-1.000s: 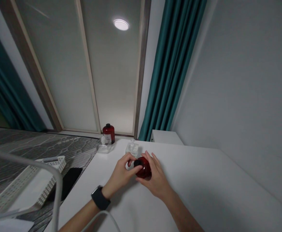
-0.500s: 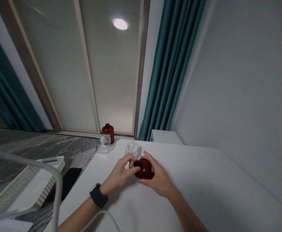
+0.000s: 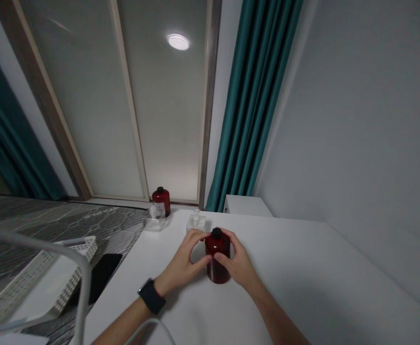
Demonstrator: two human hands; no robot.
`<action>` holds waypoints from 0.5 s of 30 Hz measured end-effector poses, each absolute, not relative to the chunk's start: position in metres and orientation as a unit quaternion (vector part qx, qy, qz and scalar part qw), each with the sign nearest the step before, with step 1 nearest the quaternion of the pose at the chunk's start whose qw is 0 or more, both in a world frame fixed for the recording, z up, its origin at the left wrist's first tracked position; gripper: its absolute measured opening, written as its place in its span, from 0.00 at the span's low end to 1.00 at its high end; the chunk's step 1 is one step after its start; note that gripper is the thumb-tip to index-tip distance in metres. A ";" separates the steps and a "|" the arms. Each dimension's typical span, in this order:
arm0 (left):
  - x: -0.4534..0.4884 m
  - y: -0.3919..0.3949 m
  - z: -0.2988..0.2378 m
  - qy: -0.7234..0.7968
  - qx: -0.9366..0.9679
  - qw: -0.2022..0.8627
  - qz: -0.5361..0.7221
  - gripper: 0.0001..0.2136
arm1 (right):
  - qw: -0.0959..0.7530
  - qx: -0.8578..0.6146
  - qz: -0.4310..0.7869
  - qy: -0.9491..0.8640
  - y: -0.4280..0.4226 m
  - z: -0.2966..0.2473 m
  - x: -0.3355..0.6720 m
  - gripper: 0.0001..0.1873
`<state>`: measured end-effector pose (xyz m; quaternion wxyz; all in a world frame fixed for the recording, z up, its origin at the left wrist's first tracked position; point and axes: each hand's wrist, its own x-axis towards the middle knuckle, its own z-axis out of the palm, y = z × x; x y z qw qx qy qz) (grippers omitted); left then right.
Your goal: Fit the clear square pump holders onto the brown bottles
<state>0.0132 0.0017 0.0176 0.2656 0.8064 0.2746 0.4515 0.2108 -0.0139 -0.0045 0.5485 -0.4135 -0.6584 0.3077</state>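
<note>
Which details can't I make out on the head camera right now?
- Dark red bottle: its sides are partly covered by the left hand and right hand.
- Far red bottle: its label is too small to read.
- Clear tray: its contents are too small and blurred.
- White basket: a white curved rail crosses in front of it, and the left edge cuts it off.

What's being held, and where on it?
A dark red bottle, upright, between both hands: the left hand and right hand grip its upper body, just below the black cap.
</note>
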 end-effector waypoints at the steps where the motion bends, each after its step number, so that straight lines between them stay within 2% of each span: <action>1: 0.014 0.001 0.016 0.277 0.807 0.262 0.450 0.20 | 0.550 -0.410 0.310 -0.659 -0.013 -0.005 0.211 0.30; 5: 0.014 0.001 0.015 0.281 0.810 0.250 0.449 0.20 | 0.556 -0.408 0.276 -0.669 -0.012 -0.003 0.212 0.28; 15: 0.012 0.008 0.006 0.324 0.797 0.209 0.465 0.10 | 0.568 -0.475 0.202 -0.641 -0.006 -0.008 0.217 0.25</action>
